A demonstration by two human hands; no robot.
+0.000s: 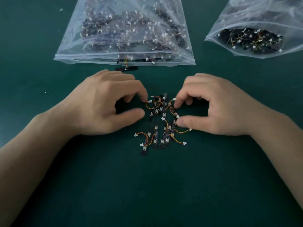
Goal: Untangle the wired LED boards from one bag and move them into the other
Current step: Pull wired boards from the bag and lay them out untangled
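Head view: the boards [161, 122] lie in a loose heap on the surface [147, 185], dead centre and directly between the hands. The left hand [105, 104] sits at the heap's 9 o'clock and the right hand [213, 105] at its 3 o'clock, about equally near. Each strip runs roughly 12 to 6 o'clock, leaning a little toward 1 and 7. The upper clump sits between the fingertips, and a lower clump trails toward 6 o'clock, clear of both hands. Both hands are curled, forefinger and thumb bent in toward the upper clump. The left forefinger touches a white connector on a wire loop, and the right thumb touches another. A gap shows between each thumb and finger, so I cannot tell whether either pinch is closed. The boards are thin, stiff, narrow black strips studded with small pale square LEDs. Their short wires are soft, curled, orange and yellow, each ending in a tiny white plug that looks likely to snag. The left bag [124, 30] at 12 o'clock is crinkled clear plastic, packed full, with its mouth toward the hands. A stray board [126, 68] lies crosswise just outside that mouth. The right bag [255, 35] at 2 o'clock gapes open and is nearer the right hand.
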